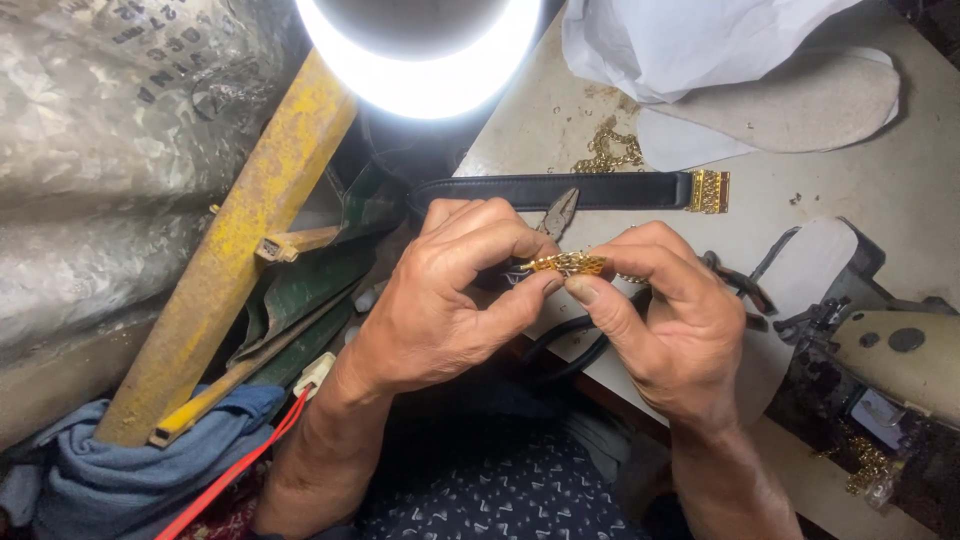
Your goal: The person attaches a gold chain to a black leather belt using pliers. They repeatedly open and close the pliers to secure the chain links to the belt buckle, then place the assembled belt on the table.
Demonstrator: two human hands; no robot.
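Observation:
Both my hands meet at the middle of the view over the table edge. My left hand (440, 300) pinches one end of a small gold mesh chain piece (568, 264) between thumb and forefinger. My right hand (665, 325) pinches the other end with thumb and fingers. Grey pliers (560, 212) stick up just behind my left fingers; I cannot tell whether the hand holds them. A black strap (560, 190) with a gold clasp (709, 191) lies flat on the table right behind my hands.
A bright ring lamp (420, 70) hangs above. Loose gold chain (608, 152), white shoe insoles (800, 100) and white plastic lie at the back. A sewing machine (880, 350) stands right. A yellow wooden beam (240, 250) and blue cloth (120, 470) are left.

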